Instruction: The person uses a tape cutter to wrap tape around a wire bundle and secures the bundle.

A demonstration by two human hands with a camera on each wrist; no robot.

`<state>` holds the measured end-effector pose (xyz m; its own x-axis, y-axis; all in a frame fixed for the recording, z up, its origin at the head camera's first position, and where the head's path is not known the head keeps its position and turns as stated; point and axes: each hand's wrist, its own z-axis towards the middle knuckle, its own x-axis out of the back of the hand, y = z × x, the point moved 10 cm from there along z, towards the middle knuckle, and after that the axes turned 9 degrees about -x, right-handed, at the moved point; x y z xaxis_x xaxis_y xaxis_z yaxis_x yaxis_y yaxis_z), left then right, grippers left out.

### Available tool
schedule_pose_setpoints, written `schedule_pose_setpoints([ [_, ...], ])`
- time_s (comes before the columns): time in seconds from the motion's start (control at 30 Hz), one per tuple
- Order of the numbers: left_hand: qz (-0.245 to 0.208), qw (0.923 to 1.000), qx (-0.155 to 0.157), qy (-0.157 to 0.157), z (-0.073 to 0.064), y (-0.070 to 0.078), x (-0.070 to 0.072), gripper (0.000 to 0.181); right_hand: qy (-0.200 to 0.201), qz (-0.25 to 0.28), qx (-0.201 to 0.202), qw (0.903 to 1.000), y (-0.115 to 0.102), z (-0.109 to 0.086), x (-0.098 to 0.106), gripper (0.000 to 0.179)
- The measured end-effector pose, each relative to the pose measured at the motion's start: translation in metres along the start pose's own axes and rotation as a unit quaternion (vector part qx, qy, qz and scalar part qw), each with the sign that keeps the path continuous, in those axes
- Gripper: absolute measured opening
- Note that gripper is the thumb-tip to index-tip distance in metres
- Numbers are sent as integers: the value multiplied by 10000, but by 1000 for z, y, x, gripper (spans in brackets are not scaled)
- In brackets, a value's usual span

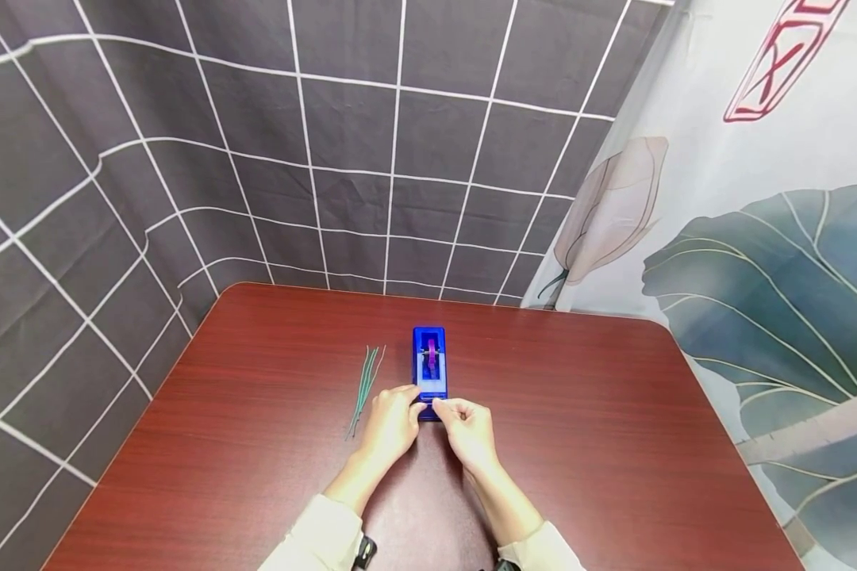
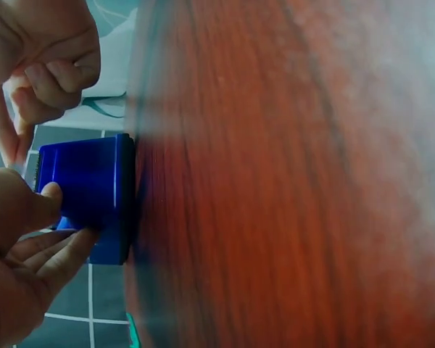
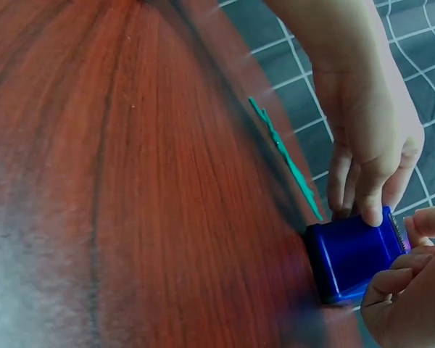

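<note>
Watching your fingertips near those teeth

So your blue tape dispenser (image 1: 439, 382) is on the red-brown table (image 1: 578, 396), short end toward you. Your left hand (image 1: 393, 419) grips its near left corner, thumb on the near face, fingers on the left side. Your right hand (image 1: 469, 432) is curled into a pinch by the cutter, apparently on the tape end (image 2: 29, 159); that film's barely visible, so I can't swear to it.

My worries, 3 of them:
1. Both thumbs are close to the serrated edge (image 3: 399, 230). A slip could nick you.
2. If your left grip loosens, a hard tug could drag or tip the dispenser toward you.
3. Pinch too weakly and the film could snap back and stick down.

Those green twist ties (image 1: 363, 386) on the left? Loose tape might snag them.
</note>
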<state>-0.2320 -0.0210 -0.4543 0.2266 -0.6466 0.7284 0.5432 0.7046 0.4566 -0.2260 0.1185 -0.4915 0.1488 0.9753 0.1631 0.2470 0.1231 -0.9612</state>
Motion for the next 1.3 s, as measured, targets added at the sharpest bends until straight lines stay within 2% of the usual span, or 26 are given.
schedule_pose_setpoints([
  [0.17, 54, 10000, -6, -23, 1, -1, 1, 19, -50, 31, -43, 10000, 3, -1, 0, 19],
  [0.43, -39, 9998, 146, -98, 2, -2, 1, 19, -101, 57, -58, 9999, 7, -5, -1, 18],
  [0.8, -62, 9999, 78, -129, 2, 0, 0, 19, -162, 114, -124, 9997, 10, -10, 1, 18],
  [1.1, -76, 10000, 36, -45, 1, 0, 1, 18, -216, 175, -286, 9992, 14, -17, 0, 26],
  [1.3, -54, 9999, 19, -111, 1, 1, 1, 17, -217, 221, -318, 9990, 17, -19, 0, 26],
])
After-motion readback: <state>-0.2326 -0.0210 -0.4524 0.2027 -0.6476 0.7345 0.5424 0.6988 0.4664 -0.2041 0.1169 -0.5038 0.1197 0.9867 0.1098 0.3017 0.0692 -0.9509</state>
